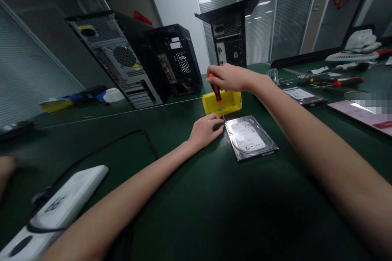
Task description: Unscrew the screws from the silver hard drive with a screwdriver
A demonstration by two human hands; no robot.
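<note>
My right hand is closed around the handle of a red and black screwdriver. The shaft points down, with its tip at the far left corner of a silver hard drive lying flat on the dark green table. At that same corner, the thumb and fingers of my left hand come together in a pinch beside the screwdriver tip. Whatever is between those fingertips is too small to make out. Just behind the drive stands a yellow tray, partly covered by the screwdriver.
Computer cases stand along the back. A white power strip with a black cable lies at left, near another person's hand. To the right are a second hard drive, several tools and a pink flat object.
</note>
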